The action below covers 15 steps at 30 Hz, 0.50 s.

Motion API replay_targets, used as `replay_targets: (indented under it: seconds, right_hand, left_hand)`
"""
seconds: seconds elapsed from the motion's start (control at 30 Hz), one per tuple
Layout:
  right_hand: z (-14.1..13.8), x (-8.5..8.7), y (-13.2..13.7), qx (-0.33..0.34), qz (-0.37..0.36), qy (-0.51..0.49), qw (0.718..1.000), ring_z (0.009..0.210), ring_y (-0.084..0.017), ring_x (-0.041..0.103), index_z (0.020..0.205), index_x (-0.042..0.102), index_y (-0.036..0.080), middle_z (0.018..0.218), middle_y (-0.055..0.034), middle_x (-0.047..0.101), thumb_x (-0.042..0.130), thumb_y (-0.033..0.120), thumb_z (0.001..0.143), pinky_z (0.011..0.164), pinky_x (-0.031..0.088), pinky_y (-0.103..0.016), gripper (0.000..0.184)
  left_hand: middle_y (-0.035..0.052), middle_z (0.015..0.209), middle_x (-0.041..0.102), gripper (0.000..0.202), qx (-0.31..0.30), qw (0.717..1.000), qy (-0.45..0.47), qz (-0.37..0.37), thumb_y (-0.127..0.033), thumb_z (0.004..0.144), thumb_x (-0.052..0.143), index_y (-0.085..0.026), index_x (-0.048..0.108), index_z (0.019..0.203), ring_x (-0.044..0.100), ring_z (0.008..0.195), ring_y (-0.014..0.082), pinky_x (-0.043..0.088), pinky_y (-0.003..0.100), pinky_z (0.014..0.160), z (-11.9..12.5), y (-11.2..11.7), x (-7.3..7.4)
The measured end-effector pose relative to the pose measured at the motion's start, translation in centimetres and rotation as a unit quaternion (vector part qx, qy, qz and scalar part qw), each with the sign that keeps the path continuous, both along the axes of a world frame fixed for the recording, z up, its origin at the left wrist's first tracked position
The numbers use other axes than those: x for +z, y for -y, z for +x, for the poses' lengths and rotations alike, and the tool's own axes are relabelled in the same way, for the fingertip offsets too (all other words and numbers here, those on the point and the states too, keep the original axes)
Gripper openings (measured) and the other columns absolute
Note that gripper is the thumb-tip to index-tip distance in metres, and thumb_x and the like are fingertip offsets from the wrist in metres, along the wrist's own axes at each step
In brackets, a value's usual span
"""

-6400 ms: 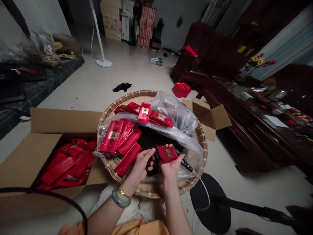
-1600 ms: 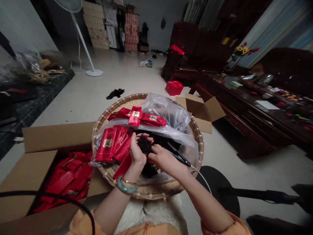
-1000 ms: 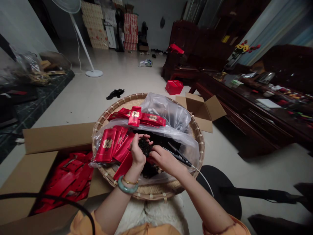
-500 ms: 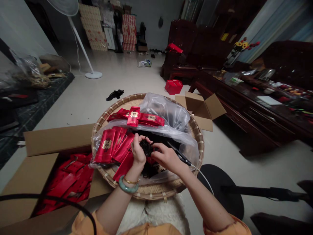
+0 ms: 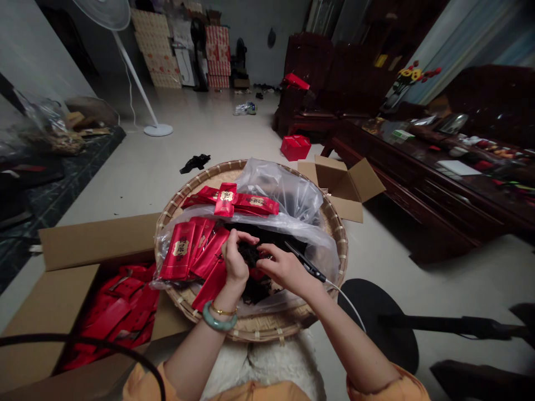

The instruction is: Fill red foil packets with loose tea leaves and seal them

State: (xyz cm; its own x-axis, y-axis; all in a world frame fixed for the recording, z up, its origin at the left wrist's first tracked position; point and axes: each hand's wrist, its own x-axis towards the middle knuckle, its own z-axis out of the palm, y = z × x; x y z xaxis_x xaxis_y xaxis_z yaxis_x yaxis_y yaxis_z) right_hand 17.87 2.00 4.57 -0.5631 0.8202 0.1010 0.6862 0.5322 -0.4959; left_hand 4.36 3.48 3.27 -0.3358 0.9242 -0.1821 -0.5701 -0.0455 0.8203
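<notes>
My left hand [image 5: 236, 262] is cupped around a clump of dark dried tea leaves [image 5: 249, 254], palm turned toward the right. Close beside the clump is my right hand [image 5: 284, 268], its fingers bent, with a gap between thumb and forefinger. Both hands are over a clear plastic bag [image 5: 288, 192] holding more dark leaves [image 5: 254, 291]. The bag lies in a round woven bamboo tray [image 5: 343, 245]. Left of my hands, red packets [image 5: 179, 250] with a pale label are spread on the plastic; further red packets [image 5: 254, 204] lie behind.
A black pen-shaped device [image 5: 307, 263] with a white cable rests on the bag at right. An open carton [image 5: 100, 236] of red packets stands at left. Behind the tray are another open carton [image 5: 338, 184] and a red box [image 5: 296, 147]. A black round base [image 5: 376, 328] is at right.
My right fingers have drawn slightly apart and off the leaves in my left palm. My left fingers have tilted a little over the clump. The view has shifted slightly.
</notes>
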Motion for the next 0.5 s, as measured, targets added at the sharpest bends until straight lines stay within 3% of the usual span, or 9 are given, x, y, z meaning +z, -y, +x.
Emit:
replay_targets:
  seconds: [0.23, 0.37, 0.5]
  right_hand:
    - [0.3, -0.9, -0.1, 0.032, 0.056, 0.033, 0.997, 0.098, -0.018, 0.060, 0.102, 0.065, 0.025, 0.123, -0.0054, 0.059, 0.048, 0.022, 0.089, 0.075, 0.050, -0.027, 0.021]
    - [0.6, -1.7, -0.2, 0.062, 0.125, 0.062, 0.988, 0.104, -0.019, 0.057, 0.102, 0.065, 0.025, 0.124, -0.0065, 0.057, 0.046, 0.021, 0.091, 0.079, 0.049, -0.028, 0.023]
    - [0.5, -1.9, -0.2, 0.048, 0.133, 0.042, 0.989, 0.099, -0.019, 0.058, 0.100, 0.066, 0.024, 0.124, -0.0076, 0.057, 0.048, 0.022, 0.090, 0.076, 0.050, -0.027, 0.021]
  left_hand:
    - [0.0042, 0.074, 0.066, 0.037, 0.013, 0.998, -0.042, 0.043, -0.045, 0.082, 0.046, -0.016, 0.067, 0.087, 0.062, 0.057, 0.0138, 0.048, 0.025, 0.058, 0.2, -0.2, -0.3]
    - [-0.0008, 0.053, 0.058, 0.032, 0.036, 0.994, -0.084, 0.052, -0.037, 0.084, 0.041, -0.017, 0.066, 0.084, 0.066, 0.066, 0.0160, 0.049, 0.026, 0.070, 0.1, -0.3, -0.3]
    - [-0.0027, 0.052, 0.055, 0.028, 0.050, 0.992, -0.095, 0.061, -0.031, 0.085, 0.042, -0.017, 0.066, 0.085, 0.063, 0.065, 0.0143, 0.050, 0.028, 0.075, 0.1, -0.4, -0.4]
